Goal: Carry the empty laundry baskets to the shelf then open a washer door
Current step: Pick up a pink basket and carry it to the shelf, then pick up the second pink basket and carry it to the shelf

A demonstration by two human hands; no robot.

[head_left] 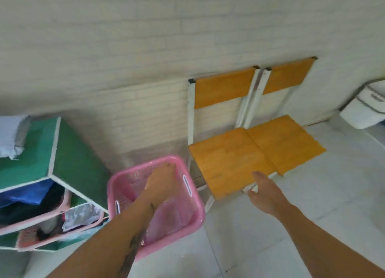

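Left hand (160,181) reaches into a pink laundry basket (187,219), grip unclear; right hand (265,194), fingers spread, hovers empty beside two orange chairs (256,150).

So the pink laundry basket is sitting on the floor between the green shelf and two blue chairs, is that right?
Not quite. The head view shows the chairs have orange-yellow seats and backs on white frames, not blue. The rest holds: the pink laundry basket sits on the floor between the green shelf and the two chairs.

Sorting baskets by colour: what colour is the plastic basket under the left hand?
Pink plastic laundry basket, perforated walls; head view.
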